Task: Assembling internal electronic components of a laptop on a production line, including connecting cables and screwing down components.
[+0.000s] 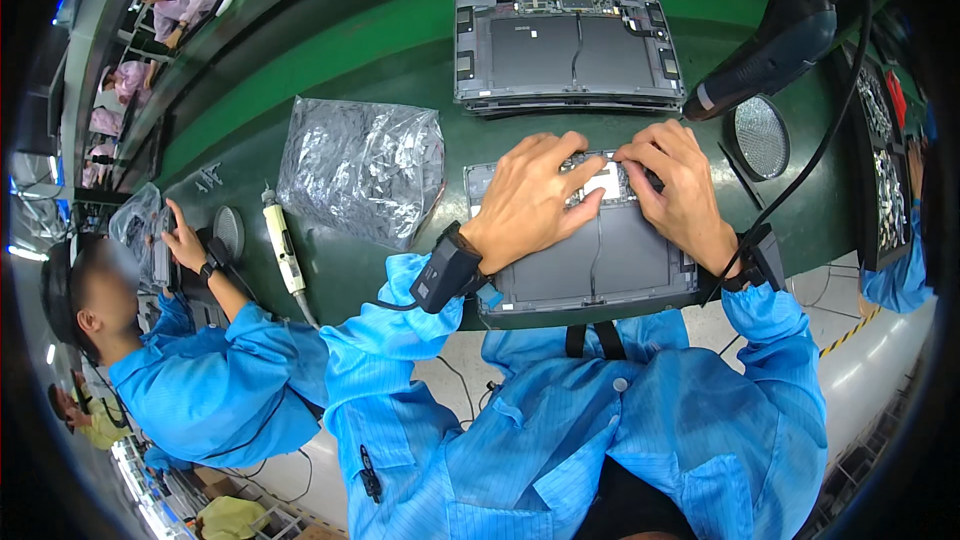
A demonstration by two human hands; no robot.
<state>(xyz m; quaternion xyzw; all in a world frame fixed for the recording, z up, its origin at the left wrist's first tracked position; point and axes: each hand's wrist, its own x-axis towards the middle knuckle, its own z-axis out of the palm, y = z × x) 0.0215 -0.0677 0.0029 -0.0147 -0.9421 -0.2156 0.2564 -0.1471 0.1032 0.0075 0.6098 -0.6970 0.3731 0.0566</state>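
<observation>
Here both hands are working on an opened laptop base (600, 250) that is lying flat at the near edge of the green bench (330, 70), right in front of the person. The left hand (530, 202) is lying palm down across the upper left part of that laptop base, its fingers spread and pressing toward a small white label (605, 181) near the top edge. The right hand (680, 190) is resting on the upper right part of the laptop base, its fingertips bent down beside the same label; whether it is pinching anything cannot be told. The two hands are nearly touching over the label, neither one closed around an object. Each wrist is wearing a dark band with a cable.

Just beyond the laptop base a stack of more opened laptop bases (570, 45) is sitting. To the left of the laptop base a crinkled silvery plastic bag (360, 168) is lying, and further left a pale electric screwdriver (282, 245). To the right of the laptop base a round mesh dish (762, 137) is sitting, with a dark hanging tool (770, 45) above it. Far left, a co-worker's hand (185, 240) is reaching onto the bench.
</observation>
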